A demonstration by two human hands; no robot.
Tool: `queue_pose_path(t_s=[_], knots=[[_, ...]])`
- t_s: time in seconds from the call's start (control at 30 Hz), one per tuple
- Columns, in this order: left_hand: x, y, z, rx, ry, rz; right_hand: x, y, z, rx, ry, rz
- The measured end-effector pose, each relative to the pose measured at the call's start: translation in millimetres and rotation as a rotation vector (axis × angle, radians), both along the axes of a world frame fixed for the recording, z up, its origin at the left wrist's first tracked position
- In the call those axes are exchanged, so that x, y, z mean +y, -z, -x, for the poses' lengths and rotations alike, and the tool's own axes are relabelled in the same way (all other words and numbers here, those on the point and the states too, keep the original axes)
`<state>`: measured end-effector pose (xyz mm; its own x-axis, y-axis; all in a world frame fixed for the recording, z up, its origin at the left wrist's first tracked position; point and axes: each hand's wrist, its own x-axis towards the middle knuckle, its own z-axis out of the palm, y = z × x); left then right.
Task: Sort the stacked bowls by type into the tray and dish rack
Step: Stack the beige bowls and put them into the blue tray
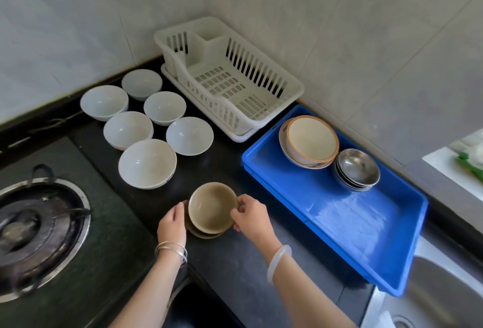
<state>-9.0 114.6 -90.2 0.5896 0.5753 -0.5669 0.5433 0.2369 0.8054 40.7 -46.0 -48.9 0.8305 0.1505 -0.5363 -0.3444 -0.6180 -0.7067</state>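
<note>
- Head view: two nested brown bowls sit on the black counter (235, 270) in front of the person, between the stove and the tray.
- top brown bowl (211, 208) sits tilted and off-centre in the lower brown bowl (203, 234); only the lower one's near edge shows.
- left hand (172, 225) cups the left side of the lower brown bowl, thumb up at its edge; the fingers are hidden behind the bowls.
- right hand (252, 219) pinches the right rim of the top brown bowl with curled fingers, a narrow grip.
- silver bangles (171, 252) on the left wrist, pale bangle (279, 262) on the right wrist.
- six white bowls (128, 130) stand upright, apart from one another, on the counter behind the brown pair.
- white dish rack (214, 102) stands in the corner against the tiled wall, just beside the tray.
- blue tray (352, 223) holds nested cream bowls (311, 139) with orange rims at its far end, and a stack of steel bowls (356, 168) touching them.
- gas burner (34, 233) far left; steel sink (444, 288) at the right edge.
</note>
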Motion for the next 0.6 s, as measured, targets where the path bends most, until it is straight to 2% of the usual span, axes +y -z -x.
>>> queue_pose_path(t_s=[0.13,0.33,0.47,0.6], knots=[[-4,1,0,-0.011,-0.028,0.052,4,5,4,0.037,-0.008,0.023],[-4,2,1,0.019,0.133,-0.042,-6,15,7,0.053,0.038,0.089],[-9,-2,-1,-0.001,0.155,-0.030,-12,22,9,0.245,0.165,-0.142],[-24,-16,-6,-0.063,0.210,0.051,-24,21,13,0.187,0.257,-0.218]])
